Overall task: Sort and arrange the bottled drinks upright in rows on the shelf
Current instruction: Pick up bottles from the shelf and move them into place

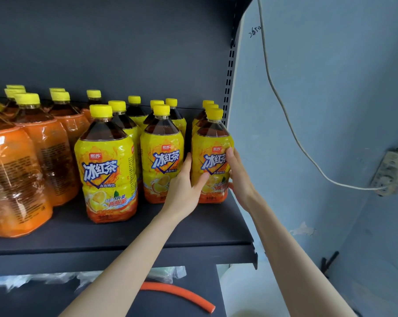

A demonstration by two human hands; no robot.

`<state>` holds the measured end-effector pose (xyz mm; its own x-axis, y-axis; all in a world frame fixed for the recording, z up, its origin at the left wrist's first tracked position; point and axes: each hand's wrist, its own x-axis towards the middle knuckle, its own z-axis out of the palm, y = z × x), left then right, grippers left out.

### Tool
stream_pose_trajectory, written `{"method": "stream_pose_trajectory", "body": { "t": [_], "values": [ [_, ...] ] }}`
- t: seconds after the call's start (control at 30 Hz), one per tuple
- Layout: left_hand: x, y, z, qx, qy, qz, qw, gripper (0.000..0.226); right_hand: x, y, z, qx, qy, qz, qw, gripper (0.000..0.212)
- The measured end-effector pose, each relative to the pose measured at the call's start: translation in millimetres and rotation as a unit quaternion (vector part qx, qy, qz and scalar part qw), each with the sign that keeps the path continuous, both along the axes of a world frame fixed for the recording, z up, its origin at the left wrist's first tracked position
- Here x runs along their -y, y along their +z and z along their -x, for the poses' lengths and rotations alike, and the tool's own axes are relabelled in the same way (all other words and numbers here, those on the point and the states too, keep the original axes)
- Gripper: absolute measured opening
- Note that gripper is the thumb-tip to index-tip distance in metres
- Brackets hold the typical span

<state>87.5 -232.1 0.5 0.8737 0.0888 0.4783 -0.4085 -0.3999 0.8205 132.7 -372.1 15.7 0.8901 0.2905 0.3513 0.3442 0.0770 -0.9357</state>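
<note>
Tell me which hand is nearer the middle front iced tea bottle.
Left. The left hand sits in the gap beside the middle front iced tea bottle, gripping the rightmost front bottle's left side; the right hand holds that bottle's far right side.

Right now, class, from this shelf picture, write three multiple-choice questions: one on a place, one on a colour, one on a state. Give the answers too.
1. Where on the shelf does the held bottle stand?
A. left end
B. right end
C. middle

2. What colour are the caps?
A. red
B. white
C. yellow

3. How does the held bottle stand?
A. flat on its side
B. upright
C. upside down

Answers:
1. B, no bottle stands to its right.
2. C, every cap in view is yellow.
3. B, its cap points up while the left hand and right hand grip its sides.
</note>
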Motion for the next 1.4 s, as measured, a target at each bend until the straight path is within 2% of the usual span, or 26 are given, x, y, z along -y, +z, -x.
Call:
{"method": "stream_pose_trajectory", "body": {
  "t": [0.17,0.4,0.57,0.7,0.83,0.93,1.23,1.4],
  "values": [
    [-6,4,0,0.013,-0.002,-0.056,0.998,0.069,0,-1,0,-0.006,-0.017,0.008,1.0,0.043],
    [-9,7,-2,0.037,0.061,-0.106,0.992,0.069,-3,-3,-1,0.017,-0.027,0.014,0.999,0.063],
    [-2,3,-4,0.003,0.01,-0.073,0.997,0.069,-3,-5,-5,0.008,-0.013,0.002,1.0,0.048],
    [-3,6,-14,-0.074,-0.075,-0.004,0.994,0.078,-1,-5,-5,0.001,-0.004,0.007,1.0,0.05],
    [-5,5,-18,-0.091,-0.122,0.041,0.988,0.08,1,-5,-7,-0.002,-0.002,0.014,1.0,0.052],
    [-5,3,-23,-0.095,-0.129,0.065,0.985,0.079,2,-5,-7,-0.003,-0.003,0.018,1.0,0.051],
    [-4,1,-23,-0.086,-0.115,0.056,0.988,0.078,1,-5,-7,-0.007,0.002,0.026,1.0,0.057],
    [-3,1,-23,-0.088,-0.109,0.058,0.988,0.079,1,-2,-4,-0.004,0.0,0.029,1.0,0.07]
  ]
}}
